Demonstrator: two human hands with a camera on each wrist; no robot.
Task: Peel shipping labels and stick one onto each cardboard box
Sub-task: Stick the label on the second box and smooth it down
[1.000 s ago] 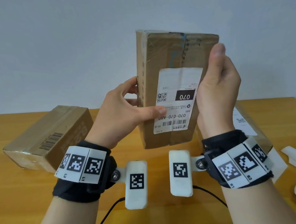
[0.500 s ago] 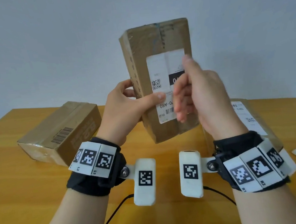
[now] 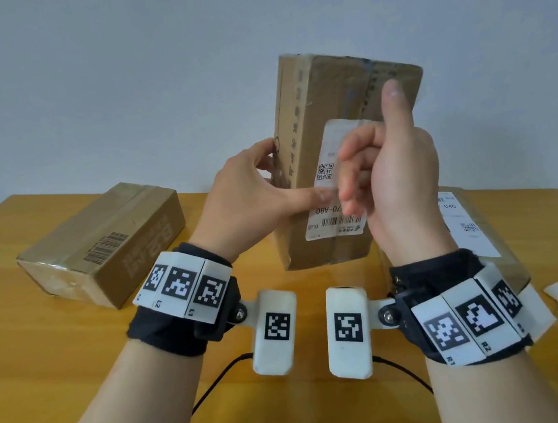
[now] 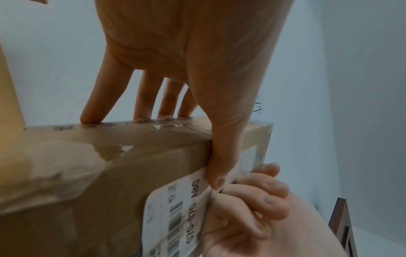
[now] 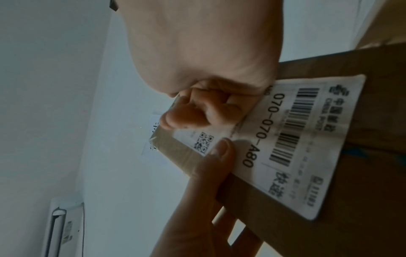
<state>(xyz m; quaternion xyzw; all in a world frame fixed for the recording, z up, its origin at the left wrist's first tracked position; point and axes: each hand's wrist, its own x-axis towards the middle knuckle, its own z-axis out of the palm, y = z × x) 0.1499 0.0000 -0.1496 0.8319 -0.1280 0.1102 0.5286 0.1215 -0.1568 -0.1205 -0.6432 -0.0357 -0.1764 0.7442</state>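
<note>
Left hand (image 3: 251, 193) grips upright box (image 3: 324, 103); right hand (image 3: 394, 171) knuckles press label (image 5: 307, 139)

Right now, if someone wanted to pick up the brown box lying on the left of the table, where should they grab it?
Probably from above, across its narrow width: the lying box rests flat and long on the table, both long sides free, so thumb and fingers can clamp them near the middle.

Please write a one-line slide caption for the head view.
Left hand holds upright box; right hand rubs its label.
</note>
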